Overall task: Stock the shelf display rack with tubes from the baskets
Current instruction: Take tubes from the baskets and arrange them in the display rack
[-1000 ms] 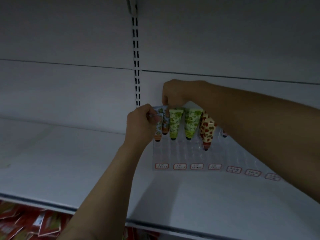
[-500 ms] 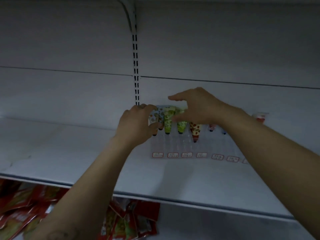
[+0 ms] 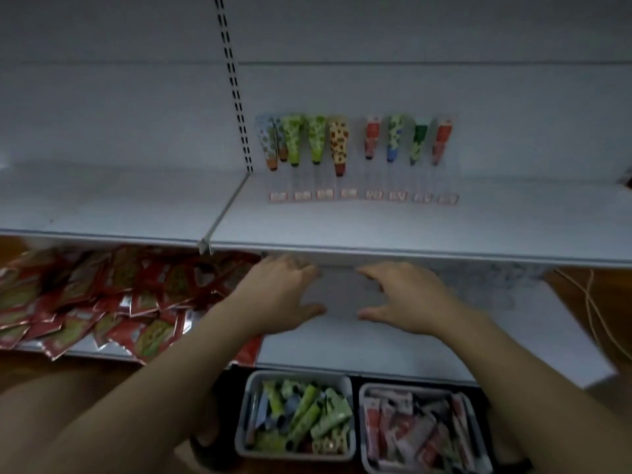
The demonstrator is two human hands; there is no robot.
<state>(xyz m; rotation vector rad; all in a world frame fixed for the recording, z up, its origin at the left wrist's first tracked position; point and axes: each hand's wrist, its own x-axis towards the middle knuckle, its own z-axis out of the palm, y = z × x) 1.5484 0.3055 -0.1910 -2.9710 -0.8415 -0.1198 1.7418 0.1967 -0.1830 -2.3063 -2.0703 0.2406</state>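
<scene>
Nearest the body, two grey baskets sit side by side: the left basket (image 3: 298, 375) holds mostly green tubes (image 3: 304, 419), the right basket (image 3: 407, 388) red tubes (image 3: 410, 432). Beyond them the left hand (image 3: 277, 295) and right hand (image 3: 410, 299) hover over the lower shelf (image 3: 342, 343), fingers loosely spread, holding nothing. Red packets (image 3: 102, 295) lie heaped to the left. Farther back, on the upper shelf (image 3: 376, 227), the clear rack (image 3: 359, 181) holds a row of tubes (image 3: 316, 138), caps down.

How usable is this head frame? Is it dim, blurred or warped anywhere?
Head view: the lighting is dim and flat, with no glare. The price labels are smeared and unreadable. The left hand and right hand look soft, likely from motion blur. The slotted upright leans and curves from wide-angle distortion. The tubes keep their colours but lose their print.
</scene>
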